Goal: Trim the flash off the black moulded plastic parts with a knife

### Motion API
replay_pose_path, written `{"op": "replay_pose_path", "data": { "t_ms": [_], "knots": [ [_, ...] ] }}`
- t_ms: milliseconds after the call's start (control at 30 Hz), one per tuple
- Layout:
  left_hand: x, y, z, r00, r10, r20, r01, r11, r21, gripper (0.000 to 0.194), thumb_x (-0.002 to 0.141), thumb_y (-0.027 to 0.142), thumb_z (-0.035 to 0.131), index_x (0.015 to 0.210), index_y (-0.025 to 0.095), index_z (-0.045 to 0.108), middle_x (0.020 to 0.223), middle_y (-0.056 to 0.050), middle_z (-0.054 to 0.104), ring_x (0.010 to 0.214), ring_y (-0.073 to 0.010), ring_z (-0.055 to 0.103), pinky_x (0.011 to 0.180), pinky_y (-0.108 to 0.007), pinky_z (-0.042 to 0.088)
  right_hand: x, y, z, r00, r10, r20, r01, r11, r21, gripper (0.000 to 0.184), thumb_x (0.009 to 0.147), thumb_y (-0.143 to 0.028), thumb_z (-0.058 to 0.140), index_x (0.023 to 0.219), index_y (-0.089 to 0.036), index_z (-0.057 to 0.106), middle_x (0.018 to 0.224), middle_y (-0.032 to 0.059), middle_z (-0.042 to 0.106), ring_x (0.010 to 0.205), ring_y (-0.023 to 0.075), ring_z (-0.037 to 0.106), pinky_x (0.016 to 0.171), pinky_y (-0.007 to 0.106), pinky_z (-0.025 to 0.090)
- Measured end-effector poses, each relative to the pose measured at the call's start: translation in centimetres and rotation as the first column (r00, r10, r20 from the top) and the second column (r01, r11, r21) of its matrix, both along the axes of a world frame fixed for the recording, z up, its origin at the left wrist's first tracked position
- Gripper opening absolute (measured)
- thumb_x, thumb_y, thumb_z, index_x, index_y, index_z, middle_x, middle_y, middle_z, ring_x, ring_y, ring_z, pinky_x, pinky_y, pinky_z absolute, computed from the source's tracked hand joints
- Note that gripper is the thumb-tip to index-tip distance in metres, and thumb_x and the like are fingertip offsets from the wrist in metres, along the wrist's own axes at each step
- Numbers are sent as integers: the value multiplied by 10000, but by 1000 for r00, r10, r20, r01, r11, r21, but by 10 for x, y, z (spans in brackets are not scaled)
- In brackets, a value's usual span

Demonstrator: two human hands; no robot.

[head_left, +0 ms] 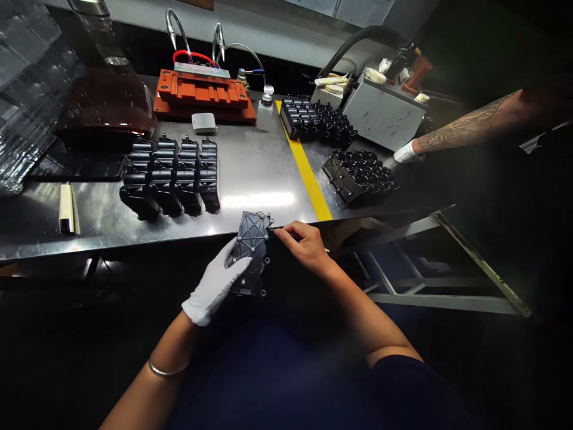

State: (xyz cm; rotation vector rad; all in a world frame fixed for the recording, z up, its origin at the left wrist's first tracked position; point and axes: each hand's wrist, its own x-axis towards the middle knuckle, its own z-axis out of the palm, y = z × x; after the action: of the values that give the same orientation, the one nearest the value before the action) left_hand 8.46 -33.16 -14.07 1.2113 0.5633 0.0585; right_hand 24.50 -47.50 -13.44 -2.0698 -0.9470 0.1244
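1. Near the worktop's (255, 158) left front edge, I see a pale-handled tool (66, 206).
2. Next, black plastic housings (185, 176) stand in a block behind the front edge.
3. My left hand (215, 283), white-gloved, has its grip closed around the lower left side of a ribbed black housing (251, 245).
4. That housing is held tilted, its upper end overlapping the worktop's front edge in view. I judge it light, stiff and rather slick; I'd hold its long sides, clear of the small right-hand lugs, which could snap.
5. My bare right hand (308, 245) pinches what looks like a slim tool (273, 229), mostly hidden, beside the housing's upper right.
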Motion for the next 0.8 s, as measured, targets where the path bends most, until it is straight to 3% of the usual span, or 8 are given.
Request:
{"op": "replay_pose_path", "data": {
  "t_ms": [67,167,233,300,433,567,733,800],
  "knots": [
    [-8,8,11,990,-143,12,143,989,-31,650,748,364,718,1348,216,519,1328,-107,609,1178,-311,591,979,-421,484,8,-3,4,984,-40,-172,48,998,46,320,787,-473,652,815,-157,691,734,31,668,655,133,574,614,246,427],
    [-19,23,22,943,-331,-27,330,943,-39,622,692,303,771,1285,247,593,1257,-96,660,1145,-327,614,941,-424,507,14,-8,7,808,136,-574,-188,982,-32,362,700,-477,712,841,-144,698,655,-4,623,558,100,510,497,211,364],
    [-26,32,21,943,-332,-33,326,937,-122,580,666,281,790,1225,228,646,1188,-127,691,1076,-357,649,891,-466,531,10,-10,6,636,158,-756,-287,957,-42,354,654,-471,734,743,-133,681,546,-38,536,462,63,405,414,187,253],
    [-32,35,13,979,-204,14,202,955,-218,491,677,335,776,1145,212,696,1120,-149,714,1035,-366,665,874,-504,540,2,-11,4,554,108,-826,-165,986,18,361,630,-479,737,678,-133,646,506,-57,473,425,43,335,386,183,191],
    [-38,20,-10,995,-4,97,30,965,-259,362,593,384,815,921,242,753,1081,-123,727,1058,-381,650,826,-541,564,-20,-11,-1,621,94,-778,158,957,242,374,655,-488,730,801,-150,664,604,-32,554,487,66,436,429,196,331],
    [-28,-6,-22,958,264,115,-191,880,-435,78,594,269,795,635,249,731,918,-41,767,1060,-337,654,937,-586,505,-36,-4,-11,753,70,-654,171,939,297,447,628,-436,789,965,-166,675,808,19,653,688,120,574,600,234,480],
    [-17,-8,-28,908,418,2,-377,822,-427,78,534,177,770,593,206,728,737,-39,758,996,-320,678,1041,-574,427,-41,-4,-25,679,-73,-731,356,903,240,416,766,-558,622,951,-186,632,898,40,615,635,97,535,458,194,449],
    [-20,-5,-28,892,451,16,-407,820,-403,129,522,175,784,634,214,733,764,-24,761,1050,-315,658,1065,-546,413,-46,-9,-25,713,-36,-700,320,905,280,396,814,-560,568,959,-195,614,912,40,608,641,105,556,451,203,469]
  ]
}}
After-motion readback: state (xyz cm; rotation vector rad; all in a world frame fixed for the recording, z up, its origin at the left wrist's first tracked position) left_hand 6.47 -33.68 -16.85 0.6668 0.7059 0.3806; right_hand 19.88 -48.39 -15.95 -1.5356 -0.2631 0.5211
